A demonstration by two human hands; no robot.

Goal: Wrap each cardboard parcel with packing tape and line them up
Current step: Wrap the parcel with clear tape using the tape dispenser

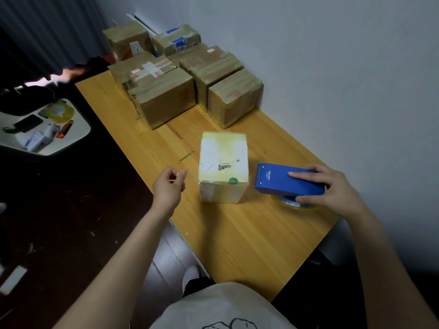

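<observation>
A small parcel [223, 167] with a white label and yellowish tape stands upright in the middle of the wooden table [237, 233]. To its right my right hand [332, 188] grips a blue tape dispenser [282, 180], which lies on the table with its tape roll [293, 204] underneath. My left hand [169, 184] hovers left of the parcel at the table's edge, fingers loosely curled, holding nothing. Several taped brown parcels [187, 86] sit grouped at the far end against the wall.
A white wall runs along the table's right side. On the left, a low white stand [59, 138] carries a spare tape roll [59, 112], a phone and small tools. Dark floor lies between; a dark curtain hangs at the far left.
</observation>
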